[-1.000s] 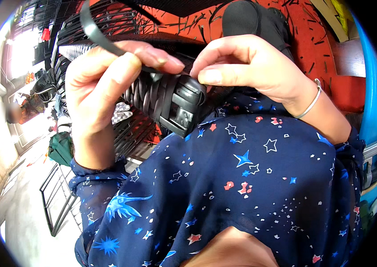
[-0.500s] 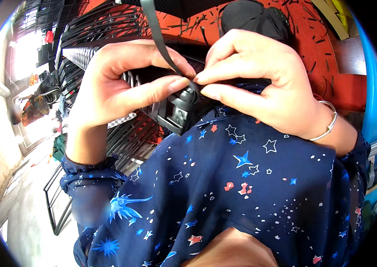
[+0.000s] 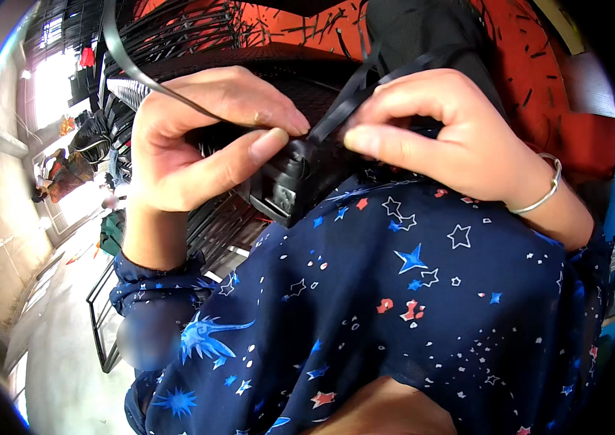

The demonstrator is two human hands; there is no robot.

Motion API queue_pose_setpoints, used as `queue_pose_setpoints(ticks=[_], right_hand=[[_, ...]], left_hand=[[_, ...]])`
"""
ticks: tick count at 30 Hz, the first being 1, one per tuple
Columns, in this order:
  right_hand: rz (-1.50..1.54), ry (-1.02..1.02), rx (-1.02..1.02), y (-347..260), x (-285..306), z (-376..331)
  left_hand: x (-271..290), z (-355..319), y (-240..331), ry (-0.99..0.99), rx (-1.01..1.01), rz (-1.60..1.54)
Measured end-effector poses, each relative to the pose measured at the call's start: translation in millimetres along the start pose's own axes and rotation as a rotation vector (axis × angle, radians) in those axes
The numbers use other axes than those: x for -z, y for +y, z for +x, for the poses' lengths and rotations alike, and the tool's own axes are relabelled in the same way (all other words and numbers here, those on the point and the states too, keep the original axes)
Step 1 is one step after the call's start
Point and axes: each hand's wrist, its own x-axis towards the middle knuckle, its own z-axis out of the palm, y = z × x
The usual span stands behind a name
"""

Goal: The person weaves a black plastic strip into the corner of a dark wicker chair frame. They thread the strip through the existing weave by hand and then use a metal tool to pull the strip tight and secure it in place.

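Black strip pinched at the corner of the woven frame

Black flat strip (image 3: pixel 336 116) sits between your two hands, right at the wrapped corner of the black woven frame (image 3: pixel 286 181) that rests against your lap. Your left hand (image 3: pixel 199 145) curls over the frame's edge: thumb and forefinger are pressed toward each other, and a second length of the same strip (image 3: pixel 141 72) runs from under those fingers up and away past your knuckles. Your right hand (image 3: pixel 445 138) pinches the strip between thumb and bent fingers, just beside the left fingertips, almost touching them.

To do this well, I would judge that you should keep the strip flat and untwisted where it meets the corner, hold the tension with the left thumb, and keep the right-hand pinch close to the frame so the strip cannot slacken. Where the strip ends beneath your fingers is hidden.

Your lap, covered by a dark blue dress with stars (image 3: pixel 409 304), serves as the working surface. A silver bangle (image 3: pixel 547 192) circles your right wrist. Behind the frame lies an orange-red surface (image 3: pixel 518 80) strewn with short black offcuts. To your left, a grey concrete floor (image 3: pixel 54 348), black metal frames (image 3: pixel 104 319), and a bright doorway (image 3: pixel 54 87) are in view.
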Motion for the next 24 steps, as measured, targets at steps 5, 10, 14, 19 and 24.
queue_pose_setpoints(ticks=[5,10,14,19,24], right_hand=[[0.575,0.180,-0.030,14,-11,8],[0.452,0.296,-0.049,17,3,7],[0.621,0.395,-0.102,-5,0,14],[0.614,0.424,-0.050,-11,4,12],[0.507,0.611,0.154,5,23,10]], left_hand=[[-4,-4,0,0.059,-0.017,0.020],[-3,-6,2,0.061,-0.059,-0.016],[-1,-5,1,0.065,-0.078,-0.019],[2,-7,0,0.057,-0.096,-0.026],[-3,-12,-5,0.113,-0.106,-0.091]])
